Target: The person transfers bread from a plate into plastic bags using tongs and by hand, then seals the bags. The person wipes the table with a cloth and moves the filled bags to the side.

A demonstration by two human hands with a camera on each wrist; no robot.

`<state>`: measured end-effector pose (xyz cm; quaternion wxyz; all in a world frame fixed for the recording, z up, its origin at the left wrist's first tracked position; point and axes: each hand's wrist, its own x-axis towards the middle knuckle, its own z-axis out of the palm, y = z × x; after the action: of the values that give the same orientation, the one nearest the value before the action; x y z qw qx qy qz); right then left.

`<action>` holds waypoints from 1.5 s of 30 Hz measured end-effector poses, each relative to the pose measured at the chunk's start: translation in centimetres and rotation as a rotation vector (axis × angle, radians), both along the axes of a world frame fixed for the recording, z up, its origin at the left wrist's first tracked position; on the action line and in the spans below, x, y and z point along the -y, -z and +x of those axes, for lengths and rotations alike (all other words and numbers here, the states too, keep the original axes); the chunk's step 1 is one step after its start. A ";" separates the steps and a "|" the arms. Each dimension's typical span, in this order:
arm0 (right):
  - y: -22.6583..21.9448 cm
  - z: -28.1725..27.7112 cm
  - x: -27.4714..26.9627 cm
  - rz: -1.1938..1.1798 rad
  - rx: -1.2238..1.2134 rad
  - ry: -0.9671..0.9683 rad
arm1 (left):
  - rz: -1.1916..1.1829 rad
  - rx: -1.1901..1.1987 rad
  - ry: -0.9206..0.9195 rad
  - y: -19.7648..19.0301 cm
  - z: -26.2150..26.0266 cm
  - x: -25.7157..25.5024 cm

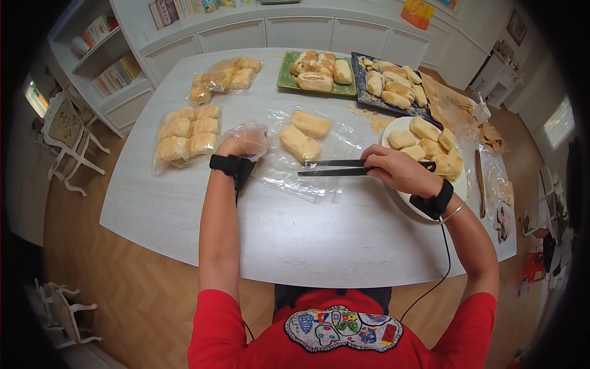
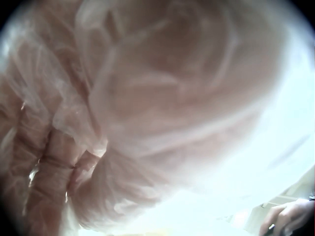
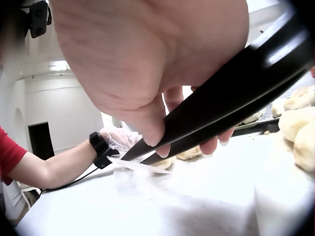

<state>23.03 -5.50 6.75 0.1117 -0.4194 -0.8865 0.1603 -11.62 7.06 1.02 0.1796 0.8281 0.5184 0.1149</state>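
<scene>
My right hand point(image 1: 399, 169) grips black tongs point(image 1: 335, 173) around their middle, thumb on one side and fingers on the other. The tongs' arms stand slightly apart, tips over a clear plastic bag point(image 1: 279, 178). Two pale bread rolls point(image 1: 300, 142) lie at the bag, and the upper tong tip is right at the nearer roll's end. My left hand point(image 1: 246, 140) wears a loose clear plastic glove and is at the bag's left edge. Wrinkled plastic point(image 2: 162, 98) covers most of the left wrist view, and I cannot tell whether those fingers pinch the bag.
Bagged rolls point(image 1: 187, 136) sit at left, with another bag point(image 1: 224, 79) behind. A green tray point(image 1: 287, 80) and a dark blue tray point(image 1: 364, 95) of bread stand at the back. At right are a white plate point(image 1: 402, 190) of rolls, brown paper point(image 1: 445, 101) and a wooden stick point(image 1: 480, 184).
</scene>
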 end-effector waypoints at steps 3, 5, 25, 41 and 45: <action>1.0 -0.5 -0.8 -0.027 -0.008 -0.020 | -0.003 0.069 0.022 -0.6 0.1 0.7; 1.1 -1.0 -1.0 0.030 0.036 0.044 | -0.064 0.117 -0.037 0.0 0.1 0.2; 3.6 -5.6 -2.9 0.124 -0.094 0.295 | -0.091 -0.041 -0.056 -1.0 1.6 0.8; -0.5 4.0 -0.4 0.100 0.006 0.318 | 0.368 0.212 0.148 0.5 2.5 -0.2; 0.8 4.0 -2.1 0.132 0.027 0.421 | 0.259 0.067 0.190 1.5 4.6 0.0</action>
<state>27.01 -3.43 5.96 0.1581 -0.5892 -0.7893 0.0696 -6.98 7.10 -0.43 0.0988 0.8854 0.4121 0.1909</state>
